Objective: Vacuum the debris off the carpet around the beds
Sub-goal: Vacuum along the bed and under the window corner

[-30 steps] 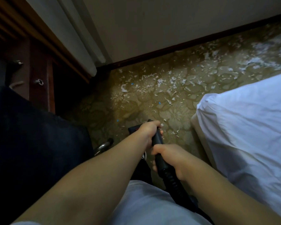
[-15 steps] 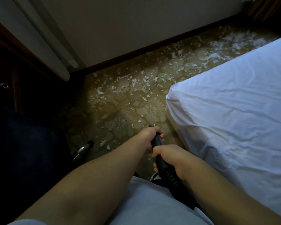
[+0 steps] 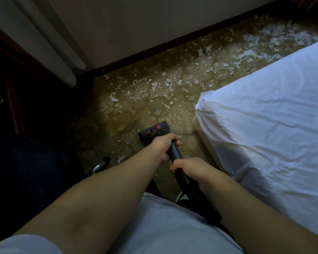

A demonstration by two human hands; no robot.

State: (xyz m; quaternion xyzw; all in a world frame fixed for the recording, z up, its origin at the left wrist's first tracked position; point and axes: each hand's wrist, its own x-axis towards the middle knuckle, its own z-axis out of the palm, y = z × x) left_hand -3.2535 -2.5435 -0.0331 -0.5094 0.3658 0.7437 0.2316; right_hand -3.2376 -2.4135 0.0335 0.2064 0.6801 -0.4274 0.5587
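Left hand (image 3: 164, 146), right hand (image 3: 191, 167) — both curled tight round vacuum wand (image 3: 175, 151).

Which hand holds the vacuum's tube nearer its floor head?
The left hand: it grips the black tube just behind the floor head, while the right hand grips it farther back.

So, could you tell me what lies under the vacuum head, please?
The vacuum head sits on the patterned carpet. White scraps lie ahead of it; whatever is beneath it is covered, and the left hand on the wand hides its rear.
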